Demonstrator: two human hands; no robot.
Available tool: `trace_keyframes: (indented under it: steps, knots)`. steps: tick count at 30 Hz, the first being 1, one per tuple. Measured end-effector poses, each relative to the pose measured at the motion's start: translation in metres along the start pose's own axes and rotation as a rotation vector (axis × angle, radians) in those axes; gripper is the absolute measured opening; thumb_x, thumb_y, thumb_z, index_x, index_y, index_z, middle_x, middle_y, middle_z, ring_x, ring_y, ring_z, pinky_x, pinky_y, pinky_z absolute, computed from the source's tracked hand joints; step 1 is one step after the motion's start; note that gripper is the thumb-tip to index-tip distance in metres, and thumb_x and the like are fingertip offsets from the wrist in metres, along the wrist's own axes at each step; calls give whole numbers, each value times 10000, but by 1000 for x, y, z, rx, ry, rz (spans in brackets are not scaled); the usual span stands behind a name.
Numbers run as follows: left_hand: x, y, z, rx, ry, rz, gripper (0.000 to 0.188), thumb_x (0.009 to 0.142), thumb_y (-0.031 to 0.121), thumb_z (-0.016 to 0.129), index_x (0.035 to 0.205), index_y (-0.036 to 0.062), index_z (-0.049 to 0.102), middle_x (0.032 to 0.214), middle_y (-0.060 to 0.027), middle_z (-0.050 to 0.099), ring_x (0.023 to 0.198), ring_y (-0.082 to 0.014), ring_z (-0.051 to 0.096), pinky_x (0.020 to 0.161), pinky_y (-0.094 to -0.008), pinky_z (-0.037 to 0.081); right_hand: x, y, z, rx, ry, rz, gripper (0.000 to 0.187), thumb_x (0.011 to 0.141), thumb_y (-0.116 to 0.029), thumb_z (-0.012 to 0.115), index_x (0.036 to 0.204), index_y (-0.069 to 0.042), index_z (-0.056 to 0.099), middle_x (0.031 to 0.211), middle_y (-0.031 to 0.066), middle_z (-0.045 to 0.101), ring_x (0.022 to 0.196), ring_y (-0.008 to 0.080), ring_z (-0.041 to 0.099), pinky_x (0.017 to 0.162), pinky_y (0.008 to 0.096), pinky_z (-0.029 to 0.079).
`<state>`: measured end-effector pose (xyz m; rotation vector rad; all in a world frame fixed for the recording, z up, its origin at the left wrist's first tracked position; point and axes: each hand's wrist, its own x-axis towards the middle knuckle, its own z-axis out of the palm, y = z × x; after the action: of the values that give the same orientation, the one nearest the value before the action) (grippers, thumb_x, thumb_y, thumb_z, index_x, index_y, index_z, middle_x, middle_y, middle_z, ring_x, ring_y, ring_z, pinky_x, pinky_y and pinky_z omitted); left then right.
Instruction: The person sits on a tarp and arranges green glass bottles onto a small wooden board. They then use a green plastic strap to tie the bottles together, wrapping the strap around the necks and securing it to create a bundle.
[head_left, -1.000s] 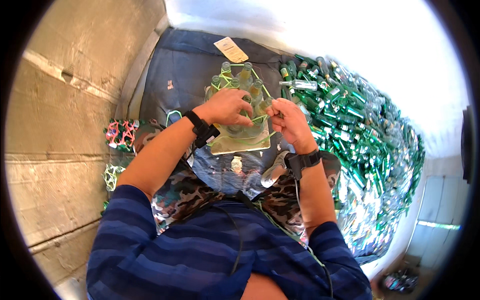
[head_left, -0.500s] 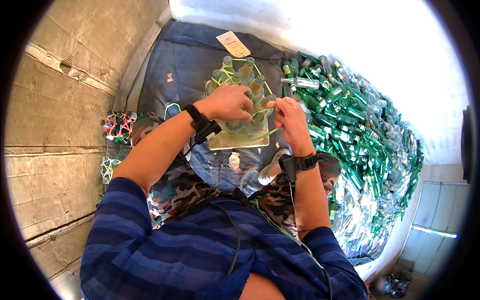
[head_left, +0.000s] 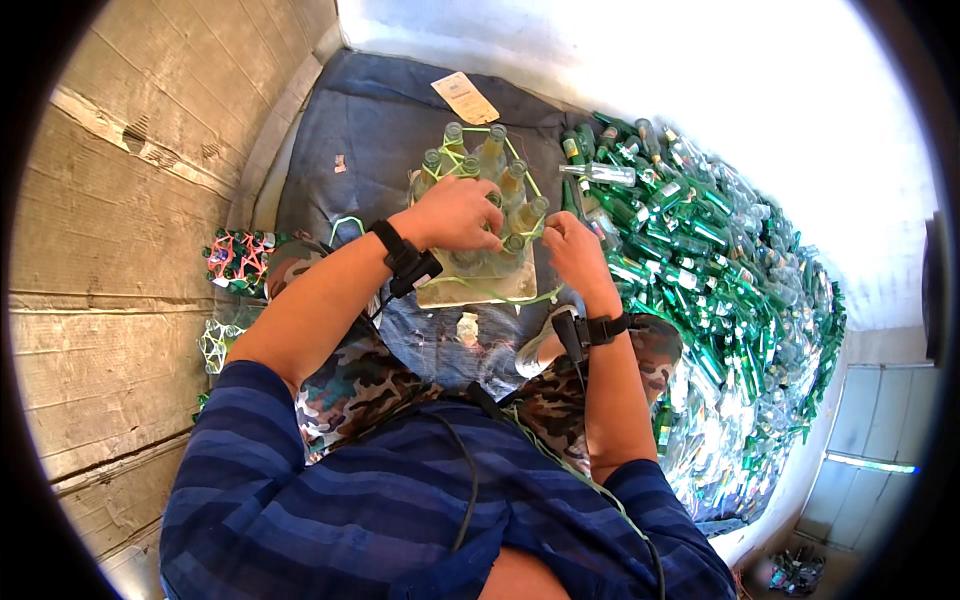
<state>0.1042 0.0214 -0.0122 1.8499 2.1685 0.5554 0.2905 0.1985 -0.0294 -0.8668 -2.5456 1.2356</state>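
A cluster of clear glass bottles [head_left: 520, 215] stands upright between my legs on a pale board [head_left: 460, 292]. A thin green strap [head_left: 533, 180] runs around the outer necks and crosses between some of them. My left hand [head_left: 458, 213] is over the near left bottles, fingers curled down among the necks; what they grip is hidden. At the right side of the cluster, my right hand [head_left: 574, 252] pinches the strap close to a near right bottle neck. A loose length of green strap [head_left: 500, 299] lies across the board's near edge.
A large heap of green and clear bottles [head_left: 700, 240] lies to the right against a white wall. Strapped bottle bundles [head_left: 238, 258] stand at the left beside a cardboard wall [head_left: 120, 240]. A paper tag [head_left: 465, 97] lies on the dark mat [head_left: 375, 110].
My right hand has moved slightly left and down, nearer the bottles. The loose strap below it has sunk onto the board's near edge. My left hand stays over the necks.
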Motion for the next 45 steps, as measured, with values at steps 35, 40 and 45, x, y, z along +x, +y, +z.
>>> trace_keyframes:
  steps: [35, 40, 45]
  knots:
    - [-1, 2, -2, 22, 6, 16, 259, 813, 429, 786, 913, 191, 804, 1298, -137, 661, 1123, -320, 656, 946, -461, 505, 22, 20, 22, 200, -150, -166, 513, 977, -179, 610, 1446, -44, 453, 1168, 187, 691, 1097, 325, 675, 947, 394, 505]
    - [-4, 5, 0, 55, 44, 25, 290, 794, 439, 795, 931, 183, 801, 1262, -146, 668, 1094, -328, 664, 943, -458, 508, 20, 11, 21, 132, -153, -144, 505, 999, -236, 604, 1444, -53, 450, 1217, 224, 681, 1169, 380, 659, 996, 405, 494]
    - [-8, 11, -4, 56, 153, 71, 381, 772, 376, 835, 1069, 145, 771, 1233, -158, 662, 1089, -352, 661, 940, -463, 524, 29, 25, 28, 293, -153, -169, 518, 952, -132, 636, 1440, -41, 487, 1269, 183, 676, 1195, 290, 653, 1033, 362, 477]
